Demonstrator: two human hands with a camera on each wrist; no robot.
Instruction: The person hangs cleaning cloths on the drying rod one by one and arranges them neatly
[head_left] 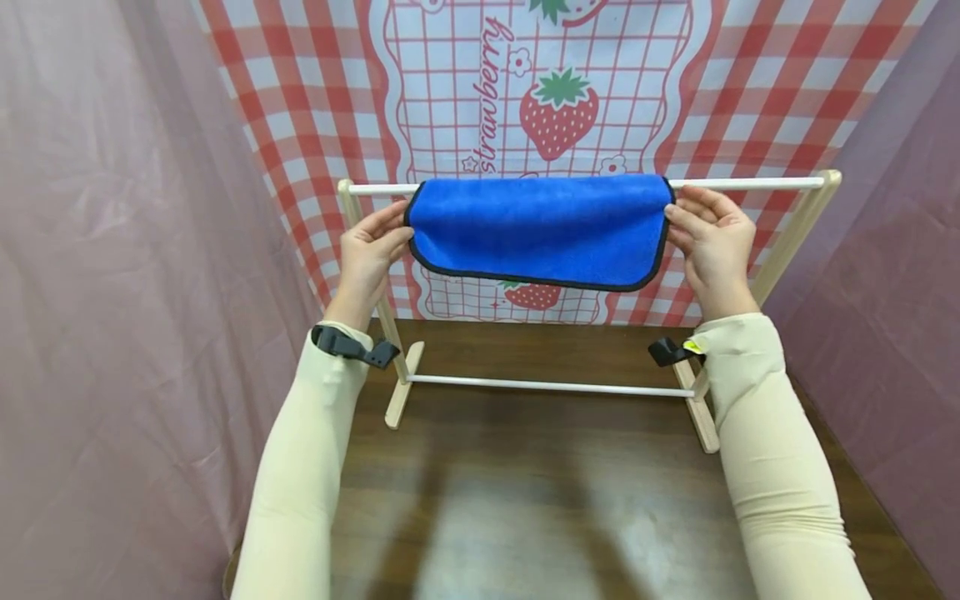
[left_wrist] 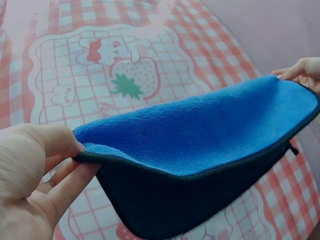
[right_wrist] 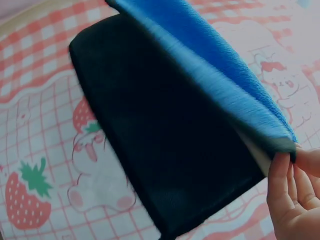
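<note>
A blue plush towel [head_left: 540, 233] with black edging hangs over the white top bar [head_left: 750, 183] of a wooden drying rack. At its left edge my left hand [head_left: 367, 254] pinches the cloth between thumb and fingers. On the opposite edge my right hand [head_left: 716, 242] does the same, just under the bar. The left wrist view shows the blue face of the towel [left_wrist: 200, 130] sagging between both hands. Seen from the right wrist, the towel's dark back [right_wrist: 165, 120] hangs down, and my right hand [right_wrist: 295, 195] grips a corner fold.
Behind the rack hangs a red-and-white checked cloth [head_left: 315, 108] with strawberry prints. The rack's lower bar [head_left: 547, 386] and feet stand on a brown wood-look surface [head_left: 540, 483]. Pinkish curtains [head_left: 112, 292] close in the left and right sides.
</note>
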